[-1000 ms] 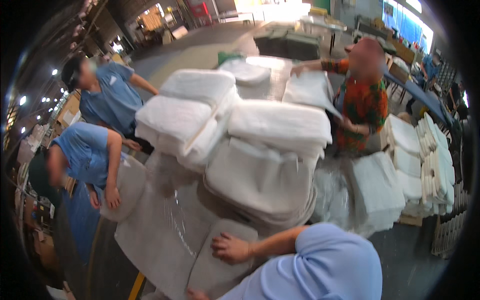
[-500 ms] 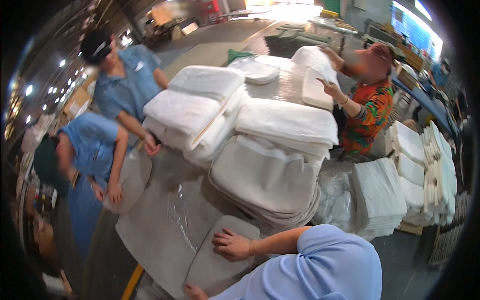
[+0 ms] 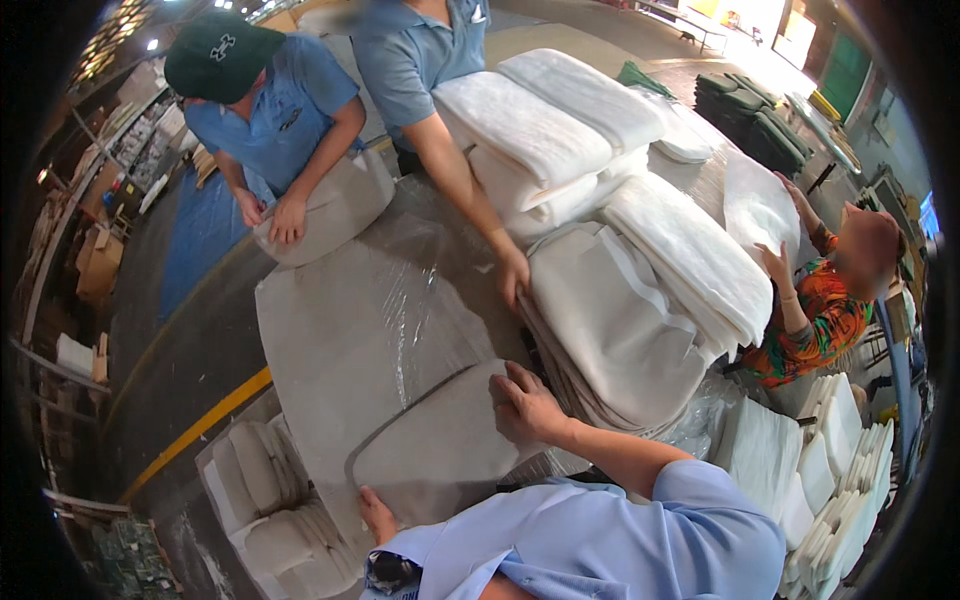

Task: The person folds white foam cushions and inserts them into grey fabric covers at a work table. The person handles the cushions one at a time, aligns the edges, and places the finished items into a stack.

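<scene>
Right hand: the right hand lies palm-down, fingers spread and flat, on the far right corner of a grey foam pad; it presses rather than grips.
Left hand: the left hand meets the pad's near edge; only part of it shows above the light blue sleeve, so whether its fingers curl around the edge cannot be told.
Grey foam pad: flat, with rounded corners, it rests on the near end of the work table, just beside a tall stack of similar pale pads.
Table cover: a sheet of clear plastic film glints across the tabletop.
Bundles: thick white folded foam bundles are piled at the far end; long white slabs lie across the stack at right.
Co-workers: a person in a green cap and blue shirt presses both hands on a curved grey pad at the far left corner; a second person in blue reaches one hand to the stack; a third in an orange patterned top handles a white sheet at right.
Floor: a yellow line crosses the grey floor at left; white moulded pads are stacked below the table, and more white pieces stand at right.
</scene>
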Demonstrator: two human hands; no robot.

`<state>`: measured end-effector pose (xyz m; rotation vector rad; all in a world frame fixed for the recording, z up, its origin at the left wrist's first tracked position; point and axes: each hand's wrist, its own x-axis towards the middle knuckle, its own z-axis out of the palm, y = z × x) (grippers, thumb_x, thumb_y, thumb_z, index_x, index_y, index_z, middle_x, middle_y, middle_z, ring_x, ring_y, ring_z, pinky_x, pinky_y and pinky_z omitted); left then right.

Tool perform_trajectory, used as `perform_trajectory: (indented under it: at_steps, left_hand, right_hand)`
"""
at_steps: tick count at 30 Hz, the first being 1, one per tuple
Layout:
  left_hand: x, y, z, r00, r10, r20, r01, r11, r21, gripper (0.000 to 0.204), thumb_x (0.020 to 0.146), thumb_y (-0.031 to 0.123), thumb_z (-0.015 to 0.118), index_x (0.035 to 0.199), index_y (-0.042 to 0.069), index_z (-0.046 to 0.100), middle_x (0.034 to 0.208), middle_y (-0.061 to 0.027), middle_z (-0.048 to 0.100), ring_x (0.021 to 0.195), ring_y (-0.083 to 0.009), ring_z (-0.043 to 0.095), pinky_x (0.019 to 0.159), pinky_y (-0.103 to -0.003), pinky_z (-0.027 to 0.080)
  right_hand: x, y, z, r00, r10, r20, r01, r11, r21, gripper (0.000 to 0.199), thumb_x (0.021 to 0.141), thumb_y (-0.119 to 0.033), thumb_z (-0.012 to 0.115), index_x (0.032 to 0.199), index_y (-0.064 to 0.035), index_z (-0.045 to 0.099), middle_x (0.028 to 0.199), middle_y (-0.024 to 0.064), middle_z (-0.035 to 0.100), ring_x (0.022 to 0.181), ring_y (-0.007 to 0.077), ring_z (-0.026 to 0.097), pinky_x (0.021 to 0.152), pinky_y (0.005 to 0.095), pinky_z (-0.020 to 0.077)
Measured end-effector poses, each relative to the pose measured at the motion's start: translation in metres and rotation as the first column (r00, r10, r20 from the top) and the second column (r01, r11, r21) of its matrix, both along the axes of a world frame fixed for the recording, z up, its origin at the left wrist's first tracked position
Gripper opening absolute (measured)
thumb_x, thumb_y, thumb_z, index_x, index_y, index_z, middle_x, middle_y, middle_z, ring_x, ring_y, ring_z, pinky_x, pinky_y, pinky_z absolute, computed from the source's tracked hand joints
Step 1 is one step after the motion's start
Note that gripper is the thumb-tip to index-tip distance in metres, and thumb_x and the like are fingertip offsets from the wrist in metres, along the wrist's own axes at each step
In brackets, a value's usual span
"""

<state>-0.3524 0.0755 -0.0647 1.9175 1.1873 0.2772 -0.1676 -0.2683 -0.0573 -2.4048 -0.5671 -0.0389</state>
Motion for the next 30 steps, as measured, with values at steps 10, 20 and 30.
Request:
perform_trajectory:
  at_steps: [10, 20, 30]
  left_hand:
    - [-0.006, -0.017, -0.004, 0.994, 0.108, -0.017, -0.103, 0.974, 0.204, 0.071, 0.110, 0.054, 0.044, 0.135, -0.011, 0.059, 0.130, -0.0351, 0.065, 0.119, -0.0499, 0.062, 0.099, -0.050, 0.049]
    - [-0.007, -0.016, -0.004, 0.999, 0.033, 0.021, -0.037, 0.958, 0.285, 0.064, 0.111, 0.051, 0.044, 0.118, -0.009, 0.065, 0.114, -0.0337, 0.068, 0.105, -0.0521, 0.064, 0.089, -0.054, 0.049]
    - [-0.004, -0.018, -0.007, 0.995, 0.038, 0.093, -0.071, 0.926, 0.371, 0.068, 0.111, 0.054, 0.041, 0.119, -0.010, 0.063, 0.118, -0.0345, 0.066, 0.108, -0.0518, 0.061, 0.092, -0.054, 0.047]
  right_hand:
    - [-0.014, 0.005, 0.005, 0.999, -0.036, 0.005, 0.036, 0.999, -0.007, 0.056, 0.095, -0.027, 0.066, 0.148, -0.0137, 0.053, 0.159, 0.0272, 0.041, 0.137, 0.0493, 0.048, 0.113, 0.0550, 0.0449]
    - [-0.016, 0.004, -0.002, 0.999, -0.049, -0.008, 0.049, 0.999, -0.006, 0.055, 0.097, -0.029, 0.066, 0.149, -0.0158, 0.055, 0.160, 0.0238, 0.041, 0.139, 0.0479, 0.047, 0.115, 0.0535, 0.0435]
    - [-0.015, 0.005, -0.002, 0.998, -0.058, 0.036, 0.057, 0.998, 0.021, 0.053, 0.096, -0.030, 0.067, 0.147, -0.0152, 0.057, 0.159, 0.0235, 0.043, 0.136, 0.0474, 0.050, 0.112, 0.0529, 0.0465]
